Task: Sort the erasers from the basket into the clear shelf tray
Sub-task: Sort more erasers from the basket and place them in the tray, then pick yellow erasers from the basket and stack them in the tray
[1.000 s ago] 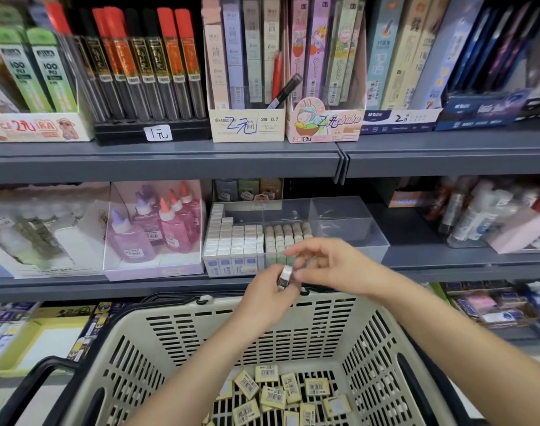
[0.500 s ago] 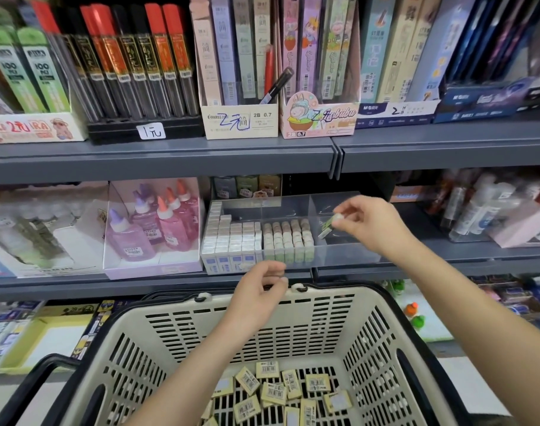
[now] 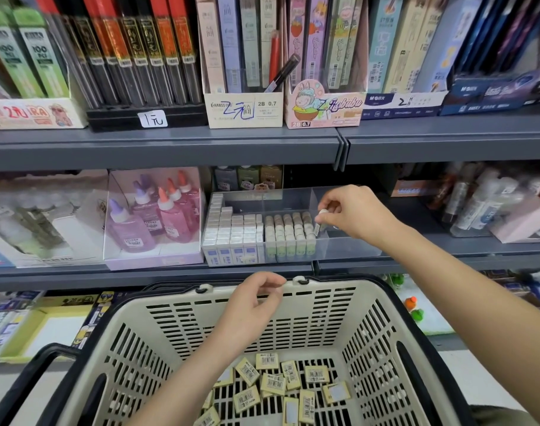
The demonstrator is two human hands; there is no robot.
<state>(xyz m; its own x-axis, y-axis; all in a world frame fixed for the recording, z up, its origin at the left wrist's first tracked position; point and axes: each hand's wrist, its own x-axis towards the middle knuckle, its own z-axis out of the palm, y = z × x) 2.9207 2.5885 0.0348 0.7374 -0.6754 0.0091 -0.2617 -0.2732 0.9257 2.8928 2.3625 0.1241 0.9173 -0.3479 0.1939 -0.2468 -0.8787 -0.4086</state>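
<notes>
A beige slotted basket fills the lower part of the head view, with several small yellow-wrapped erasers lying loose on its floor. On the middle shelf stands the clear tray, its left part packed with upright rows of erasers. My right hand is over the tray and pinches one eraser just right of the last row. My left hand hovers above the basket's far rim, fingers loosely curled, holding nothing.
Pink and purple glue bottles in a box stand left of the tray. Pencil lead boxes line the upper grey shelf. White bottles sit to the right. The basket's black handle lies at lower left.
My right hand took the eraser from my left hand above the basket, carried it up to the tray, and now lowers it beside the last row. My left hand stayed over the rim.
</notes>
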